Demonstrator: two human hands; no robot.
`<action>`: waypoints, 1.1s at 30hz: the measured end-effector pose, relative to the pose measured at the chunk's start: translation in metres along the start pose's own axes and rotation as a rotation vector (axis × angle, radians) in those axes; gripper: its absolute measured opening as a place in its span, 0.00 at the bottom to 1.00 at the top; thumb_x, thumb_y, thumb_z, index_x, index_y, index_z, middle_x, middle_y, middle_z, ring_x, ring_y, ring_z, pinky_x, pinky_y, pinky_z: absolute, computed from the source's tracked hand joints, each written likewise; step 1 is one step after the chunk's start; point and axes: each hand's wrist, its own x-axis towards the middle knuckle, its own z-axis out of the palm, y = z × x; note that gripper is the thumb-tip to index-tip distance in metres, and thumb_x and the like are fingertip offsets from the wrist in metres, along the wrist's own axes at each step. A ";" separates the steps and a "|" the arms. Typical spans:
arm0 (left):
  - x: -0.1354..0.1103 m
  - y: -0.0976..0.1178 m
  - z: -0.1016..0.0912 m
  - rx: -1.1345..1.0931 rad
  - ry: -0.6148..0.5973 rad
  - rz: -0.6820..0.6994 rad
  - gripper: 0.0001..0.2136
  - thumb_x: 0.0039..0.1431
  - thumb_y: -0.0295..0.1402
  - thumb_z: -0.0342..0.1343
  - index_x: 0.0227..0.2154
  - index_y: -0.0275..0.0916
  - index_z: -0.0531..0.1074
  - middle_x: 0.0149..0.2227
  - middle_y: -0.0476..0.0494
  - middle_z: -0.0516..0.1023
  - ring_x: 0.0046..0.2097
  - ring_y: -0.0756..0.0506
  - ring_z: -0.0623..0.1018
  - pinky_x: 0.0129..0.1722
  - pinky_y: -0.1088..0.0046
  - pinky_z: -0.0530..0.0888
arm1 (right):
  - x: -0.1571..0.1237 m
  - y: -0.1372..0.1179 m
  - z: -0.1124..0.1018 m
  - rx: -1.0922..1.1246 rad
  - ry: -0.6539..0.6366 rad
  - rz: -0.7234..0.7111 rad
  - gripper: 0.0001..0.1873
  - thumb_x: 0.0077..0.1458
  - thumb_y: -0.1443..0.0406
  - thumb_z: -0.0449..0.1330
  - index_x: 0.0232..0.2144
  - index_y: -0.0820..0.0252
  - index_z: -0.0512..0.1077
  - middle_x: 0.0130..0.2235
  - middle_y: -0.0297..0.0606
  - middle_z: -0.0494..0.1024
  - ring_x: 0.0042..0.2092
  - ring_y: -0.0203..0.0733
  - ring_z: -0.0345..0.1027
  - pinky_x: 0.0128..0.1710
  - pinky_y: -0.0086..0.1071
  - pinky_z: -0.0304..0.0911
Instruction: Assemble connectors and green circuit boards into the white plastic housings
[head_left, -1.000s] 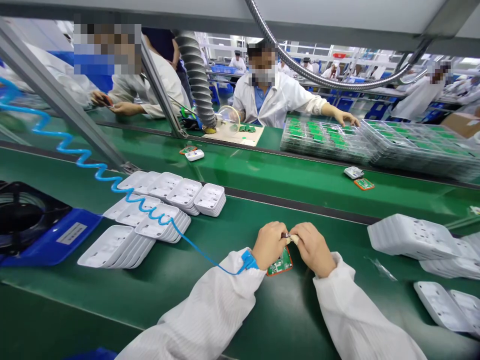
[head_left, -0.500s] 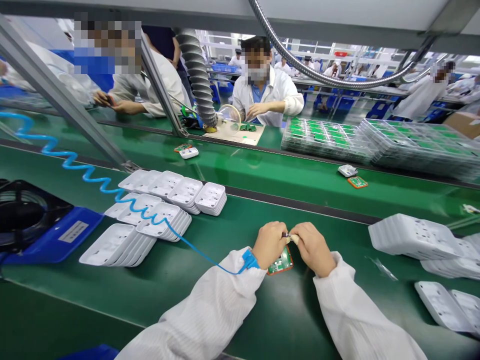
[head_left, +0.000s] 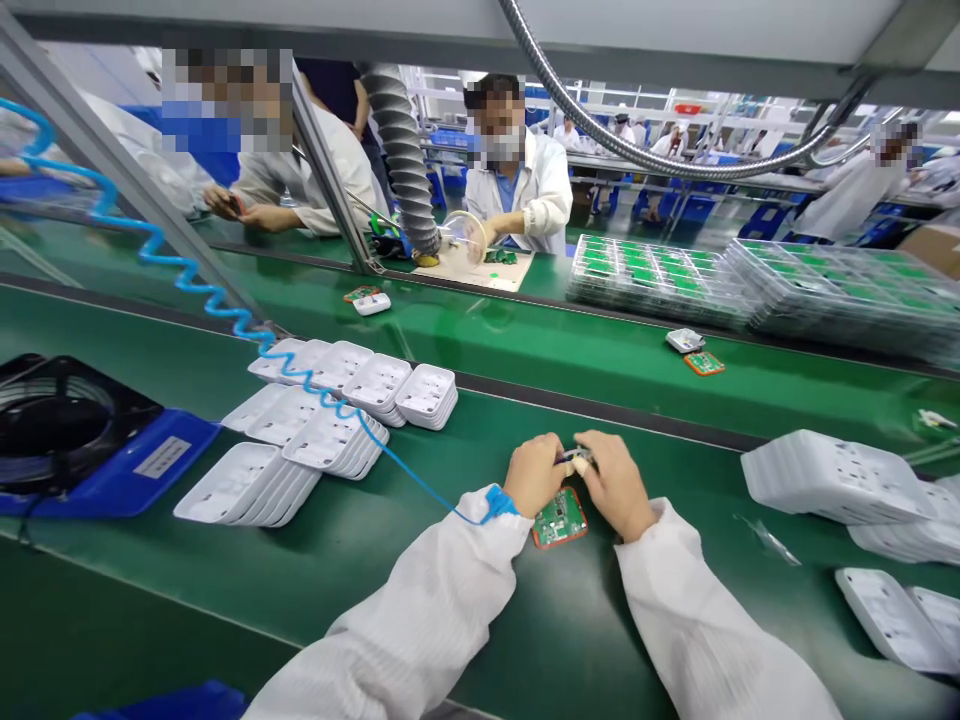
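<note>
Head view: on the green counter (head_left: 480,440) lies an orange-edged circuit board (head_left: 560,520), partly covered by the left hand (head_left: 533,476), while the fingers of that hand and the right hand (head_left: 616,486) pinch a small part (head_left: 574,456), mostly hidden between them. Stacked white shells (head_left: 244,487) stand well apart to either side. Farther off, another white shell (head_left: 684,341) touches or nearly touches a second circuit board (head_left: 704,363), and beyond sits a masked co-worker (head_left: 551,190) near clear trays (head_left: 660,306).

There are three orange-edged circuit boards (head_left: 561,519), two tray stacks (head_left: 645,300), one fan (head_left: 60,415).
</note>
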 end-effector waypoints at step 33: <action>-0.009 -0.014 -0.012 0.095 0.316 0.031 0.08 0.54 0.29 0.47 0.37 0.37 0.64 0.45 0.40 0.65 0.47 0.43 0.64 0.46 0.63 0.63 | -0.018 -0.004 0.012 0.224 0.049 0.162 0.09 0.57 0.63 0.47 0.39 0.59 0.63 0.35 0.38 0.67 0.36 0.38 0.62 0.36 0.33 0.61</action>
